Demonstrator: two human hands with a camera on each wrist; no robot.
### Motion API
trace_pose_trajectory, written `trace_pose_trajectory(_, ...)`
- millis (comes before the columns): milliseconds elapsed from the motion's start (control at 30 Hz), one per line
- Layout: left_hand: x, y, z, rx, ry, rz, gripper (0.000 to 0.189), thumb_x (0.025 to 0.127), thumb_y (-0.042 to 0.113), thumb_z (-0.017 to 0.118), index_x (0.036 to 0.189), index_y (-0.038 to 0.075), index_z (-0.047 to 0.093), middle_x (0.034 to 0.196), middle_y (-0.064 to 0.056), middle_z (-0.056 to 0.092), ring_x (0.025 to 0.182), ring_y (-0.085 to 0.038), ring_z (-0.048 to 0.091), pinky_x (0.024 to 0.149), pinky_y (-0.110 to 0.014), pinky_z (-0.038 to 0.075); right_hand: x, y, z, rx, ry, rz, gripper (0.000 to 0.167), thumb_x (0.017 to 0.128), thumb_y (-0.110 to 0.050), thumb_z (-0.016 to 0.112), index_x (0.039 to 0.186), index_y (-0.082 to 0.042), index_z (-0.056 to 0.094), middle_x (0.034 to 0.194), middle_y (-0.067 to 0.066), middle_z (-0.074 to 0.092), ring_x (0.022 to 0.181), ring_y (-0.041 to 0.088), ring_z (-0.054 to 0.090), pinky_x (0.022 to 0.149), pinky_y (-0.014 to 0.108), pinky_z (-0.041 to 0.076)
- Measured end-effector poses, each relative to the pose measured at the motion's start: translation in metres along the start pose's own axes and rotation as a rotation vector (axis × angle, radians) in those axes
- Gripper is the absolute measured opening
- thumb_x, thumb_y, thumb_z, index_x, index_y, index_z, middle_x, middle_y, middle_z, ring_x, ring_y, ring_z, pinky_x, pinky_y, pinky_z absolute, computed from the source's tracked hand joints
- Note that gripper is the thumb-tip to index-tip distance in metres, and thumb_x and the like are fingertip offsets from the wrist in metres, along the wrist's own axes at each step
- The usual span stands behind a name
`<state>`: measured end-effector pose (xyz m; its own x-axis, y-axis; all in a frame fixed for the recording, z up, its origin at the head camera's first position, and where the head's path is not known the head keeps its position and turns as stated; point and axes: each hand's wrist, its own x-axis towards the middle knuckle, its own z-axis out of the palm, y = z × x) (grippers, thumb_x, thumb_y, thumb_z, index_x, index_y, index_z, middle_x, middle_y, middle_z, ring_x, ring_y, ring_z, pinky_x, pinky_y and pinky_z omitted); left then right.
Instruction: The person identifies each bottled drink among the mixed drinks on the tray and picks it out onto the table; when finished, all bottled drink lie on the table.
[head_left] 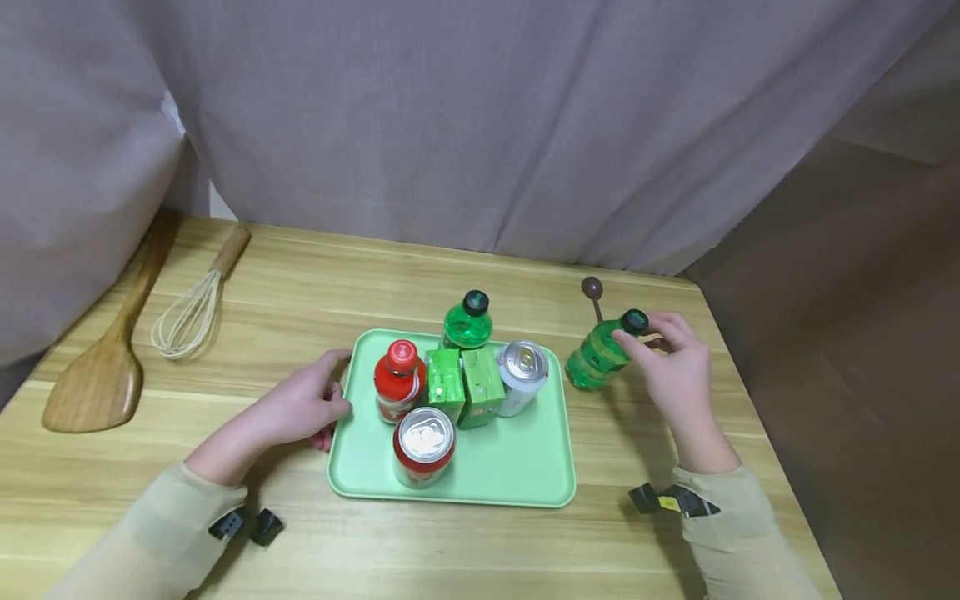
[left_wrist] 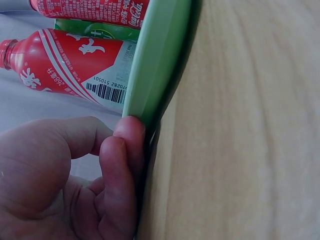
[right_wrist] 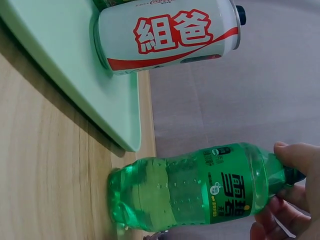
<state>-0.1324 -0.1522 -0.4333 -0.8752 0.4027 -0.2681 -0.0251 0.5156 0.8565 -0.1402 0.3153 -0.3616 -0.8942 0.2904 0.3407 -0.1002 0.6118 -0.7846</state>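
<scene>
My right hand (head_left: 678, 375) pinches a green bottle (head_left: 596, 357) by its neck, just beside the tray (head_left: 510, 471); my left hand (head_left: 296, 406) grips the tray's opposite edge. Loading, I judge; next calls for lifting the bottle aboard.

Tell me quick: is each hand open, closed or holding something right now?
Left hand: closed, holding the green tray by its edge.
Right hand: closed, holding the green bottle beside the tray.
</scene>
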Motion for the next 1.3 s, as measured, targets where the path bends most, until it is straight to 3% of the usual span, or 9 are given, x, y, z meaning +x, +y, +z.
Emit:
trace_pose_trajectory(367,-0.001,0.001,-0.002,0.017,-0.002,-0.014,0.081,0.092,0.001,0.059,0.161,0.001,0.018,0.076,-0.012,0.059,0.049,-0.024,0.063,0.045,-0.039,0.058,-0.002,-0.006,0.002,0.01,-0.024,-0.044,0.027,0.087,-0.01,0.082,0.109,0.004,0.075,0.104,-0.015,0.061,0.1,0.001,0.057,0.08,0.012,0.052)
trace_pose_trajectory(667,-0.002,-0.002,-0.002,0.014,0.002,-0.01,0.08,0.092,0.002,0.059,0.161,0.001,0.019,0.074,-0.011,0.059,0.049,-0.024,0.063,0.045,-0.04,0.058,-0.003,-0.022,0.006,-0.077,-0.029,-0.155,0.043,0.09,-0.009,0.078,0.131,-0.002,0.068,0.109,0.003,0.063,0.098,-0.001,0.055,0.083,0.02,0.047)
trace_pose_trajectory(800,0.001,-0.001,0.0,0.013,-0.001,-0.008,0.079,0.092,0.003,0.058,0.161,0.002,0.019,0.075,-0.01,0.059,0.049,-0.024,0.063,0.046,-0.04,0.058,0.0,-0.029,0.005,-0.064,0.007,-0.2,0.039,0.089,-0.005,0.078,0.127,-0.003,0.07,0.111,0.01,0.066,0.097,-0.001,0.055,0.084,0.018,0.043)
trace_pose_trajectory(1000,0.005,0.003,-0.001,0.017,-0.004,0.01,0.079,0.092,0.002,0.058,0.161,0.002,0.019,0.075,-0.009,0.058,0.049,-0.023,0.063,0.046,-0.039,0.058,0.004,-0.044,0.004,-0.028,0.033,-0.275,0.033,0.088,-0.001,0.078,0.12,-0.002,0.074,0.112,0.011,0.068,0.103,-0.001,0.054,0.09,0.016,0.043)
trace_pose_trajectory(1300,0.001,0.001,-0.003,0.002,-0.003,0.008,0.08,0.091,0.0,0.058,0.161,0.002,0.019,0.073,-0.009,0.057,0.048,-0.022,0.062,0.045,-0.039,0.058,0.002,-0.077,0.017,0.005,0.0,-0.394,0.028,0.087,0.001,0.077,0.115,0.0,0.075,0.107,0.009,0.069,0.103,-0.003,0.057,0.095,0.017,0.045)
